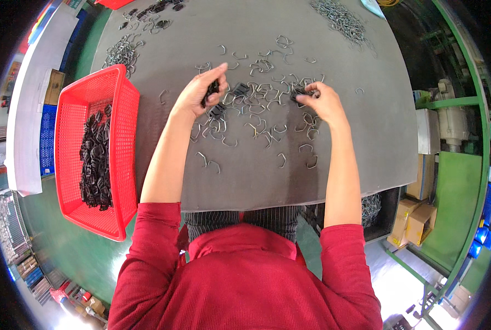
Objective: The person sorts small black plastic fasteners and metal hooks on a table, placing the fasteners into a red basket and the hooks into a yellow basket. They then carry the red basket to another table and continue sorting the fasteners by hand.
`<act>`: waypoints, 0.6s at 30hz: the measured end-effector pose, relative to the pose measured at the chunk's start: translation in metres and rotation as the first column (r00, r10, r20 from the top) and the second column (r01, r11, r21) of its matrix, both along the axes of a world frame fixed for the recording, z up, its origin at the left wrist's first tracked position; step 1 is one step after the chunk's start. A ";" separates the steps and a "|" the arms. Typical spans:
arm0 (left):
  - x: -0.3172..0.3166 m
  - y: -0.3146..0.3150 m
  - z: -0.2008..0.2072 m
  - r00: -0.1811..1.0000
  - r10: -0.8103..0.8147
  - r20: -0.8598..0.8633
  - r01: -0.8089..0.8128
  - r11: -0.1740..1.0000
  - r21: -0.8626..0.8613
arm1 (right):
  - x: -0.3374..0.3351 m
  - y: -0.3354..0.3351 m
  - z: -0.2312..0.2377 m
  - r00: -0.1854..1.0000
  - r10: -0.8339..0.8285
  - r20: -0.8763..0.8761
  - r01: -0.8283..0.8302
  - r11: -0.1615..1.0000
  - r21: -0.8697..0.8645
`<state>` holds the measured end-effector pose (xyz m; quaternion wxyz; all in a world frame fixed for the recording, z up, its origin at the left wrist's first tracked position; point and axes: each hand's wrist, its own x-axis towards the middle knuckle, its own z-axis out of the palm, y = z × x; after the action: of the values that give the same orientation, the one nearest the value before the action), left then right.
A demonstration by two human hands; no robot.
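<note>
My left hand [200,92] is closed around a small black plastic buckle piece [212,89], thumb and fingers pinching it above the grey mat [366,126]. Over a scatter of bent metal wire clips [262,93], my right hand [321,100] grips another black buckle piece [299,94]. More black buckle pieces [219,110] lie on the mat between my hands. Both forearms reach up from red sleeves.
A red plastic basket [121,110] at the left holds a heap of black buckles [95,159]. Piles of metal clips lie at the far left [121,54] and far right [341,22] of the mat. Cardboard boxes [416,220] and a machine stand at the right.
</note>
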<state>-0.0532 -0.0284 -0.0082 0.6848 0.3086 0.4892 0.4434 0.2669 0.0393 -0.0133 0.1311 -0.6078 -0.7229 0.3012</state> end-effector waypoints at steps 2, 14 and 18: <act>0.007 0.002 -0.001 0.819 -0.011 -0.574 0.012 1.000 -0.001 | -0.017 -0.014 0.012 0.993 -0.025 0.115 0.027 1.000 -0.011; 0.032 -0.016 0.024 0.413 0.211 -0.886 0.134 0.948 0.288 | 0.023 -0.018 0.015 0.956 -0.098 -0.277 0.089 0.995 -0.044; -0.004 -0.048 0.052 0.749 0.256 -0.611 -0.129 0.961 0.245 | 0.023 -0.023 0.035 0.819 -0.258 -0.512 0.100 0.943 -0.316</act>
<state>-0.0570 -0.0762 0.0435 0.3964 0.4509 0.6777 0.4246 0.2904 0.0165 0.0219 0.2741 -0.5744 -0.5452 0.5456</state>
